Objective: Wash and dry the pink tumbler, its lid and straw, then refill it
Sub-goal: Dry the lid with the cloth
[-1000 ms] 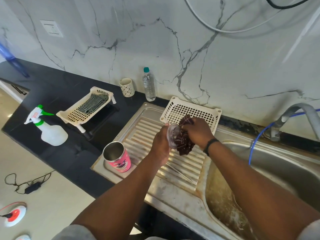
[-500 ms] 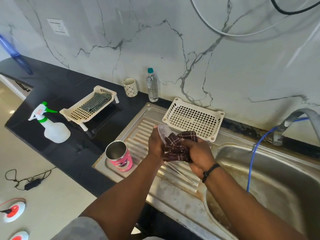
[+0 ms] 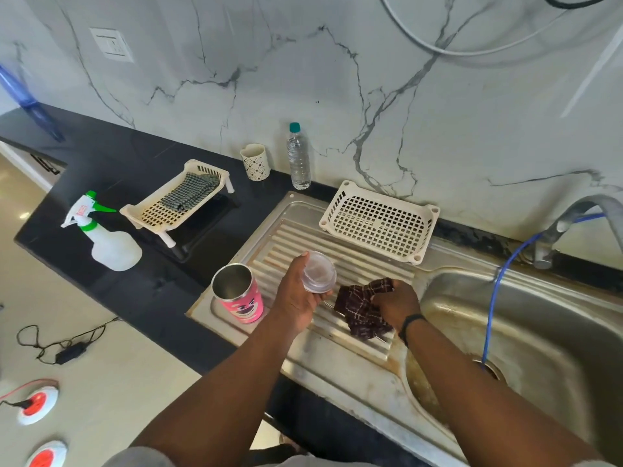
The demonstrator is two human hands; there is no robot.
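Since a moment ago the hands have parted — the left hand (image 3: 300, 298) now holds the clear lid (image 3: 319, 272) alone, its fingers curled round the rim, above the ribbed steel drainboard (image 3: 293, 237). Its partner, the right hand (image 3: 397, 303), has dropped to the drainboard with the dark checked cloth (image 3: 359, 313) bunched in its fingers. Just left of the left hand the pink tumbler (image 3: 240, 293) stands upright and open. A white basket (image 3: 379, 222) sits behind the hands, the sink (image 3: 539, 332) to the right — a spray bottle (image 3: 108, 235) rests on the black table (image 3: 111, 156).
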